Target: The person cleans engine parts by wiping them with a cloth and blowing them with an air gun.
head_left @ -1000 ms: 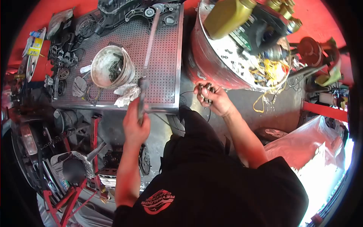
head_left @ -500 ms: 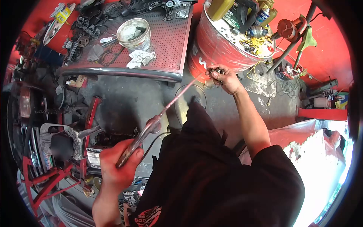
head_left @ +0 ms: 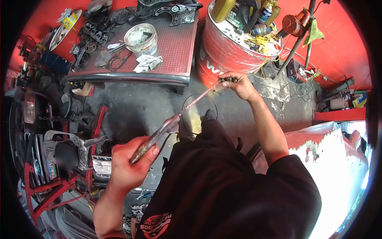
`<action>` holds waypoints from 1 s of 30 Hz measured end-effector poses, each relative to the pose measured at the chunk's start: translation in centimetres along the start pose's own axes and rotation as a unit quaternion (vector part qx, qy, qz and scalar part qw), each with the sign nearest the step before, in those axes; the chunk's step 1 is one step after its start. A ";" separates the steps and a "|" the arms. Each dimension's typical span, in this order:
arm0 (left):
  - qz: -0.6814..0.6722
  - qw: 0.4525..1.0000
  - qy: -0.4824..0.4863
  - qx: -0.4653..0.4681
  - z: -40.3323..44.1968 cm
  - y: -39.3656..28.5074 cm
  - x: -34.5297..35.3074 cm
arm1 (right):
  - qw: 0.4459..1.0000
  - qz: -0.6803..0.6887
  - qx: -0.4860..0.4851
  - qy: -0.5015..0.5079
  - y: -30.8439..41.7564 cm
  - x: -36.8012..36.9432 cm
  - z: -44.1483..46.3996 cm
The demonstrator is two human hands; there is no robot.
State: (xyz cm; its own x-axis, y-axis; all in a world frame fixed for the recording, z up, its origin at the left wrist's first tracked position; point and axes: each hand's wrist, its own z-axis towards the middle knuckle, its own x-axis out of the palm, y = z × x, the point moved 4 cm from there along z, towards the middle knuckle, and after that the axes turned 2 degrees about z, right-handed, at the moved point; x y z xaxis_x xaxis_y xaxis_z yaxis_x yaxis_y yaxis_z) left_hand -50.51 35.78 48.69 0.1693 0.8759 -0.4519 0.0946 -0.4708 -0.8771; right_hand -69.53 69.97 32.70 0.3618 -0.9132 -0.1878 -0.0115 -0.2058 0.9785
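My left hand [head_left: 133, 159] is wrapped round the handle of a long, thin-nozzled tool that looks like an air blow gun [head_left: 161, 133]. The gun's slender tube slants up and right, its tip reaching my right hand [head_left: 239, 85]. Between the fingers and thumb of that hand are small dark metal parts [head_left: 230, 79], whose exact kind I cannot make out. Tip and parts look very close, but whether they touch is unclear. Both hands are held out in front of my body, above the floor.
A perforated red bench [head_left: 171, 51] carries a white bucket [head_left: 140, 39], crumpled paper [head_left: 147, 63] and engine parts. Beside it a red drum [head_left: 215, 55] is topped with bottles and yellow cord [head_left: 260, 42]. A hose loop [head_left: 217, 109] lies near my foot; a red stand [head_left: 97, 131] is left.
My left hand and the blow gun have shifted right and slightly up. The right hand keeps its hold on the small parts, now turned a little. The head view has tilted slightly.
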 end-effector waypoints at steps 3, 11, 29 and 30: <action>0.030 0.999 0.007 0.010 0.4 -0.8 0.4 | 0.999 -0.026 0.022 -0.002 0.2 -0.8 -0.8; 0.049 0.997 -0.011 0.065 1.6 -1.5 1.6 | 0.994 -0.096 -0.046 -0.003 1.3 -1.7 -1.4; 0.013 0.998 -0.018 0.061 0.3 -1.0 2.7 | 0.986 -0.148 -0.023 -0.077 -0.5 -0.5 -1.0; 0.020 0.998 -0.019 0.057 0.3 -1.1 2.7 | 0.984 -0.158 -0.033 -0.082 -0.3 -0.5 -1.0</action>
State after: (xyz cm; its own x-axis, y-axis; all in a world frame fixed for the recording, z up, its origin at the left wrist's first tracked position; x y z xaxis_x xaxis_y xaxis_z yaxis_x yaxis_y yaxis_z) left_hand -50.45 38.67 48.38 0.1340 0.8608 -0.4911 -0.0243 -0.4925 -0.8700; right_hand -68.76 70.86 32.60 0.1826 -0.8531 -0.4888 0.1403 -0.4695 0.8717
